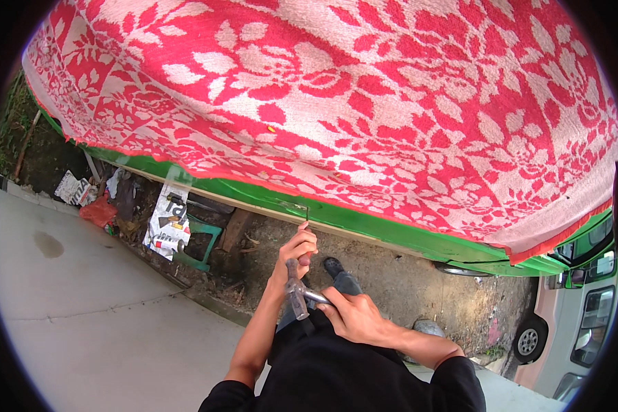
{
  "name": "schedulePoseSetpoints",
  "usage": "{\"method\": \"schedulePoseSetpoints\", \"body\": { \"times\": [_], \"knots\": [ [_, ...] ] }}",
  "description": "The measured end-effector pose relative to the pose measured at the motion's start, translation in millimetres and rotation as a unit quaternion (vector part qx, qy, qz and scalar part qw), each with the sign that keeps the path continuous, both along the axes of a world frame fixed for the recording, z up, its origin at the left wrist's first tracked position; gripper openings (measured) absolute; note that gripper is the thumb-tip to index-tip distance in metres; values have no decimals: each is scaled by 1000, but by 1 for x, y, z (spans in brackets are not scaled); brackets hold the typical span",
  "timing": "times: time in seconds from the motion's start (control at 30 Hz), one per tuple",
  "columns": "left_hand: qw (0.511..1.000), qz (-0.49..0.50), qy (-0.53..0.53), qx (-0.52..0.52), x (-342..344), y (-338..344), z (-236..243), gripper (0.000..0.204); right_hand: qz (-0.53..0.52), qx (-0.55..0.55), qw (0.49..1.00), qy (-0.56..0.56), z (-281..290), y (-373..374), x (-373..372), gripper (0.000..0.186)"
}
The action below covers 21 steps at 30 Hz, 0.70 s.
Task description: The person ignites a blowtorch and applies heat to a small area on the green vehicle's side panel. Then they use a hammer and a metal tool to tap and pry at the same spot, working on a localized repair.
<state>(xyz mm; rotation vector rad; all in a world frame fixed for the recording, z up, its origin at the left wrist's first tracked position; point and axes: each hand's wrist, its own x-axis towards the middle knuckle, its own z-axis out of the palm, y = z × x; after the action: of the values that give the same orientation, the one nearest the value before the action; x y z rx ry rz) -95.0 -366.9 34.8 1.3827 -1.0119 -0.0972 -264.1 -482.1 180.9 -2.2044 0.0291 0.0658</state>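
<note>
My left hand is closed around a slim tool whose thin dark metal shaft sticks up past the fingers. Its tip is at the green-painted edge, beside a small scraped, pale patch; I cannot tell whether it touches. The fingers hide the rest of the tool, so its exact kind does not show. In my right hand is the metal handle of a hammer. The hammer head hangs just below my left hand, in front of the left wrist, apart from the slim tool.
A red-and-white floral cloth covers the broad surface ahead. Under the edge stand a green plastic stool and a printed white sack, with a red bag farther left. At right a vehicle's wheel is close.
</note>
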Motion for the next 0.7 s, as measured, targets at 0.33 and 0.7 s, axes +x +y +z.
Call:
{"method": "schedulePoseSetpoints", "body": {
  "times": [0.33,0.7],
  "knots": [
    [998,38,-30,-32,-3,3,-4,26,22,-15,1000,-6,-6,12,-3,22],
    [999,24,-40,-26,4,6,-2,25,0,-6,1000,-15,-5,26,-7,22]
  ]
}}
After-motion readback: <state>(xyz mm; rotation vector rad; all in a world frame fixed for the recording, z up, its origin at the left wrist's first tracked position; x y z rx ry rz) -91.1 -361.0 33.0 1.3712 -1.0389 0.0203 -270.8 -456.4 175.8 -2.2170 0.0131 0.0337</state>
